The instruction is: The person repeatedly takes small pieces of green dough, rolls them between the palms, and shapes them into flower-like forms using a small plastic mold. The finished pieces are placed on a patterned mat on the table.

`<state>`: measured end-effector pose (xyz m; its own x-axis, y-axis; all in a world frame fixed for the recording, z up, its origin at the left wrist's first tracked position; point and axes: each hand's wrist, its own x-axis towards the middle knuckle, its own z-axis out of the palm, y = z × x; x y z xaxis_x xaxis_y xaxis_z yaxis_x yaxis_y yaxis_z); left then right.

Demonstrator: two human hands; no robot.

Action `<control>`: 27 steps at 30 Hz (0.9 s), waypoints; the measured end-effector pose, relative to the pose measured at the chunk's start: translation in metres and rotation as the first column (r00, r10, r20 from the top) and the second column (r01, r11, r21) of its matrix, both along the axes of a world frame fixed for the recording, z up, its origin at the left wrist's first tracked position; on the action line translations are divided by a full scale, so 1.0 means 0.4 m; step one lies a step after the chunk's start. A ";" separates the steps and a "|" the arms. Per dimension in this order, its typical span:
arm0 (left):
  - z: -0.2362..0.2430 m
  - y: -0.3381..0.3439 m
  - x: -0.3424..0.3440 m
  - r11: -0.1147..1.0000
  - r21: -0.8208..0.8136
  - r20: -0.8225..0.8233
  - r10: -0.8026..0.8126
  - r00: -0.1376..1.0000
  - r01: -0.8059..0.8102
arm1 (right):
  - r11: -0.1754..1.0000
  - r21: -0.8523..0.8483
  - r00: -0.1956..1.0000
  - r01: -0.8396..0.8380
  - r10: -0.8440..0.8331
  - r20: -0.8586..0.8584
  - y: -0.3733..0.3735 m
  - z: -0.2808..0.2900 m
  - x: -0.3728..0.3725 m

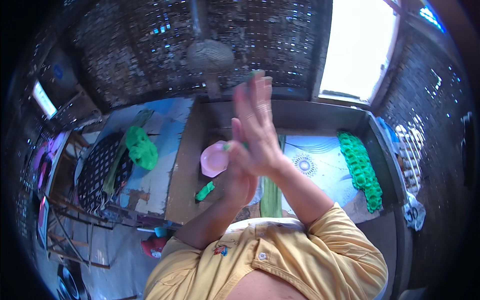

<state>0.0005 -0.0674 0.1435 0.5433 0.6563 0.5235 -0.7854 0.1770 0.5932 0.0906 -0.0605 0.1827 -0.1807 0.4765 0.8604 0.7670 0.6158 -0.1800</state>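
My right hand (pixel 261 137) and my left hand (pixel 237 182) are pressed palm to palm above the middle of the work surface, fingers stretched upward and partly blurred. A sliver of green dough (pixel 245 145) shows between the palms; most of it is hidden. Green smears mark some fingertips. Below and left of the hands sit a pink bowl (pixel 214 160) and a small green dough piece (pixel 205 191). A big lump of green dough (pixel 142 149) lies farther left. At the right, many green shaped pieces (pixel 361 170) stand packed in rows.
A long green leaf strip (pixel 271 197) lies beneath my hands, beside a patterned white-blue sheet (pixel 312 160). A raised wooden rim (pixel 295 112) bounds the surface. At the left is a worn blue board (pixel 172 130) with a dark latticed basket (pixel 102 170). A woven wall (pixel 135 55) rises behind.
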 end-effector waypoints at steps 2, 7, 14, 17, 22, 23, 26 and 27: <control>0.002 0.011 0.012 0.978 0.141 0.142 0.134 0.981 -0.154 | 0.984 -0.043 0.985 -0.172 0.172 0.009 -0.027 -0.008 -0.032; 0.044 0.036 -0.015 0.955 0.095 0.304 0.239 0.922 -0.279 | 0.892 -0.033 0.863 -0.451 0.427 -0.272 -0.073 -0.040 -0.090; -0.013 -0.067 0.040 0.993 0.118 -0.107 0.037 0.994 -0.024 | 0.995 0.002 0.993 0.103 -0.103 -0.066 -0.070 0.016 0.010; 0.025 -0.022 0.056 0.988 0.063 0.150 0.127 0.980 -0.137 | 0.964 -0.213 0.985 -0.161 0.144 -0.095 -0.116 -0.013 -0.049; 0.034 0.008 0.006 0.989 0.117 0.029 0.089 0.996 -0.092 | 0.995 -0.064 0.979 -0.071 0.058 -0.196 -0.102 -0.034 -0.036; 0.015 -0.010 0.009 0.994 0.111 -0.019 0.017 1.000 -0.015 | 0.997 -0.077 0.964 0.006 -0.026 -0.266 -0.096 -0.033 -0.018; -0.019 -0.037 0.028 0.993 0.053 -0.056 -0.099 0.993 0.102 | 0.991 -0.113 0.940 -0.076 0.034 -0.339 -0.092 -0.034 -0.023; -0.022 -0.040 0.036 0.997 0.045 -0.036 -0.064 0.997 0.065 | 0.982 -0.153 0.948 -0.112 0.060 -0.312 -0.100 -0.041 -0.035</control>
<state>0.0150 -0.0835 0.1348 0.6020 0.5948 0.5327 -0.7521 0.1983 0.6285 0.0765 -0.1004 0.1663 0.0307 0.6118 0.7904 0.6047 0.6183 -0.5020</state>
